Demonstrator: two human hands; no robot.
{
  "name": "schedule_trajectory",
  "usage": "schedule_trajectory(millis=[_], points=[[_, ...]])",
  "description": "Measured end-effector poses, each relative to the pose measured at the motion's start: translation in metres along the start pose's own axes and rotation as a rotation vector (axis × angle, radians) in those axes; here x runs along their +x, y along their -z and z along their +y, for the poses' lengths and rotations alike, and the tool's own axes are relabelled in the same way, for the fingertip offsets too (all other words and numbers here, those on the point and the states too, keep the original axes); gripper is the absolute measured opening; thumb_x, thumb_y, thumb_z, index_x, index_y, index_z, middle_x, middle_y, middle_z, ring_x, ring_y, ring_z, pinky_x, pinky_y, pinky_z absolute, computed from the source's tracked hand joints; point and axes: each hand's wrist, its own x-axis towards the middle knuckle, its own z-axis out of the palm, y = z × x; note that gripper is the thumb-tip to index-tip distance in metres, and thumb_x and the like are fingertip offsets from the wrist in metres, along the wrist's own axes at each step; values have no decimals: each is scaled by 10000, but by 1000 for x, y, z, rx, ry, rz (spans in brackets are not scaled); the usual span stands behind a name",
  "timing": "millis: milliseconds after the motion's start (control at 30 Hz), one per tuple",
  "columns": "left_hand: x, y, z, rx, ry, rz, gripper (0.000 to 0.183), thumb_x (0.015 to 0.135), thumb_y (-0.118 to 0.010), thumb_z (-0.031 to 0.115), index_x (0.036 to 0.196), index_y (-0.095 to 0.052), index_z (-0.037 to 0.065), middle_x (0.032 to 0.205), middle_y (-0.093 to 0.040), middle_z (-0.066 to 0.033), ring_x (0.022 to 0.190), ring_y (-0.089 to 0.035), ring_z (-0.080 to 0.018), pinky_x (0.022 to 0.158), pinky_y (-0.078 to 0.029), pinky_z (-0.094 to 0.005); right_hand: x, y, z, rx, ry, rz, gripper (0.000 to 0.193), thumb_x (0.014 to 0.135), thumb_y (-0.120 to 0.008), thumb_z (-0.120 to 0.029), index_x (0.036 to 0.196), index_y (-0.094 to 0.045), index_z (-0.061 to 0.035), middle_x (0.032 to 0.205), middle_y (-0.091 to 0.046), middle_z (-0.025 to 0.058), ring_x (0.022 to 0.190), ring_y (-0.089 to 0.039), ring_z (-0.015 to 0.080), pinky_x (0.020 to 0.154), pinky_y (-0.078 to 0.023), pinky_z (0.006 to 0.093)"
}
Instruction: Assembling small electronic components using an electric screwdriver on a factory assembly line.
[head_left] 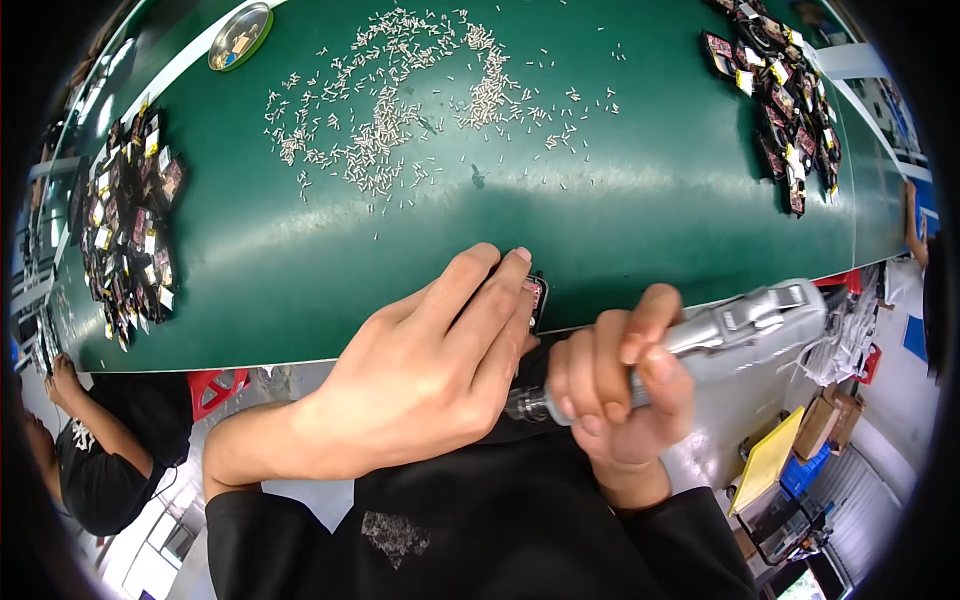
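Note:
My left hand [425,365] is at the near edge of the green table, its fingers closed over a small black-cased unit [541,298]. Only one end of that unit shows beyond the fingertips, with some reddish detail; the rest is covered. In my right hand [630,385] is a grey electric screwdriver [745,325], fingers wrapped round its body. Its dark tip end [527,404] points left, close to my left hand and below the table edge. The tool's outer end is slightly blurred.
Loose small screws [385,125] lie scattered over the far middle of the green table [640,220]. Black units with white and yellow labels are heaped at left [130,225] and right [790,105]. A round dish [241,37] stands far left. Another person [105,450] sits at the left.

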Motion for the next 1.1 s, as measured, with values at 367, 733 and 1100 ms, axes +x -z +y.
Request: schedule_trajectory(millis=[367, 733, 1100], points=[[-11, 0, 0, -73, -28, -27, 454, 576, -693, 51, 977, -588, -134, 1113, -575, -229, 963, -584, -332, 684, -553, -352, 47, -9, -49, -303, 225, -248, 229, 986, -402, -298, 944, -461, -80, 531, -399, -1, 420, -380, 92, 502, -356, 261], [-13, -8, 1, -85, -15, 45, 416, 589, -690, 72, 936, -596, -137, 1024, -607, -233, 888, -608, -336, 659, -546, -360, 46, -6, -40, -395, 184, -208, 235, 985, -401, -311, 902, -461, -99, 515, -375, -32, 415, -362, 71, 498, -352, 246], [-12, -15, -10, -12, -111, 189, 407, 632, -697, 106, 940, -588, -137, 963, -611, -223, 846, -610, -328, 647, -551, -366, 64, -18, -32, -613, 152, -403, 196, 948, -478, -230, 836, -390, -95, 525, -402, -30, 395, -348, 67, 483, -365, 236]])
